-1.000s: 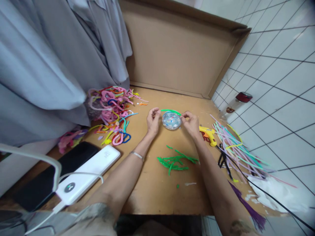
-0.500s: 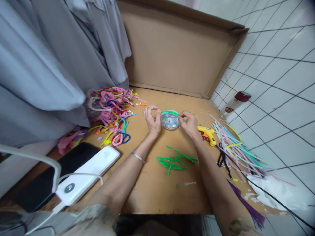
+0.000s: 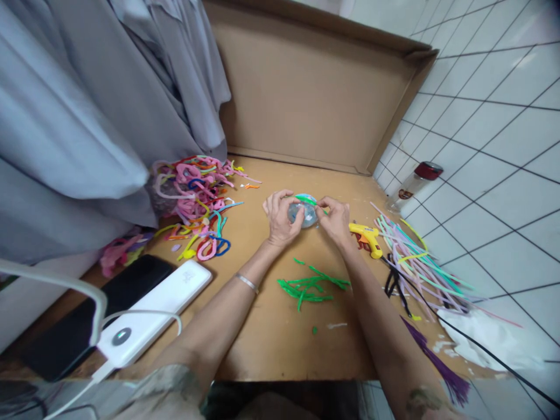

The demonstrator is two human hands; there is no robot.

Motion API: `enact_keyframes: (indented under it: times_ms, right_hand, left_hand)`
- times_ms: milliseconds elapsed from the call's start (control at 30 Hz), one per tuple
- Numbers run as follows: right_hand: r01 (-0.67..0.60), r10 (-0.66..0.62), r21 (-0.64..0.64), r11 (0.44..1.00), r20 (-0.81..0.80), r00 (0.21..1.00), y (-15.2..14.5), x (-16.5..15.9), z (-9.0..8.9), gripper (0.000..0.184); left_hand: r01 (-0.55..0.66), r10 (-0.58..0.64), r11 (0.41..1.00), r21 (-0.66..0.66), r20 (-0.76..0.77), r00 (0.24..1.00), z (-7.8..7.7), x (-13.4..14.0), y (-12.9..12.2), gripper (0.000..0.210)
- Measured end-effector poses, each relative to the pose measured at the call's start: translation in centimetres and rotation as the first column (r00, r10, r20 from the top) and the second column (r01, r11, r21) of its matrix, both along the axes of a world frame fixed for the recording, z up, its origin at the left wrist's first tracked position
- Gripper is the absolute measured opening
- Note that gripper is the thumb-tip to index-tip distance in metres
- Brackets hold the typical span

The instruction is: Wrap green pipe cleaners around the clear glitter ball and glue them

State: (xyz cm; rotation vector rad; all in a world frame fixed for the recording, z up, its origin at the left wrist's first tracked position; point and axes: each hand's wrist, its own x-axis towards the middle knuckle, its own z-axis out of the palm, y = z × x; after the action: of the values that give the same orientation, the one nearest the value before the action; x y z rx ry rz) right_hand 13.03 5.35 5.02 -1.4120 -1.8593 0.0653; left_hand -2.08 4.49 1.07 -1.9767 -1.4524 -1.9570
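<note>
Between the two hands, a clear round object (image 3: 309,218) sits over the middle of the tabletop (image 3: 262,332), a curved green strip (image 3: 307,199) along its twelve o'clock edge. From nine o'clock the left hand (image 3: 280,218) has its fingers and thumb closed around the object; at three, the right hand (image 3: 335,218) pinches the strip with fingers pressed together. Farther out lie loose green strips (image 3: 317,298) at six, a yellow glue gun (image 3: 367,234) near four and a tangled, mostly pink pile (image 3: 188,205) around nine.

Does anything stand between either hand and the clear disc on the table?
Nothing visible does. The left hand covers part of the clear disc; the right hand is at its right edge, pinching the green strip.
</note>
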Motion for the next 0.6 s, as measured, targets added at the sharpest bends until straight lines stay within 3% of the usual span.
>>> enact_keyframes:
  times_ms: [100, 300, 400, 600]
  right_hand:
    - [0.028, -0.029, -0.008, 1.000, -0.064, 0.998, 0.1, 0.1, 0.1, 0.014]
    - [0.123, -0.119, -0.005, 0.992, -0.296, 0.948, 0.5, 0.5, 0.2, 0.013]
    - [0.138, -0.134, -0.017, 0.990, -0.379, 0.916, 0.7, 0.6, 0.2, 0.013]
    - [0.154, -0.153, -0.029, 0.988, -0.384, 0.911, 0.7, 0.4, 0.2, 0.012]
  left_hand:
    - [0.011, -0.011, 1.000, 0.020, -0.008, 1.000, -0.2, 0.1, -0.1, 0.017]
    - [0.036, -0.034, 0.997, -0.066, 0.040, 0.999, -0.8, 0.2, 0.2, 0.018]
    - [0.063, -0.047, 0.988, -0.138, 0.111, 0.993, -1.5, 0.1, 0.9, 0.033]
    - [0.255, -0.202, 0.921, -0.293, 0.201, 0.959, -2.8, -0.4, 2.6, 0.068]
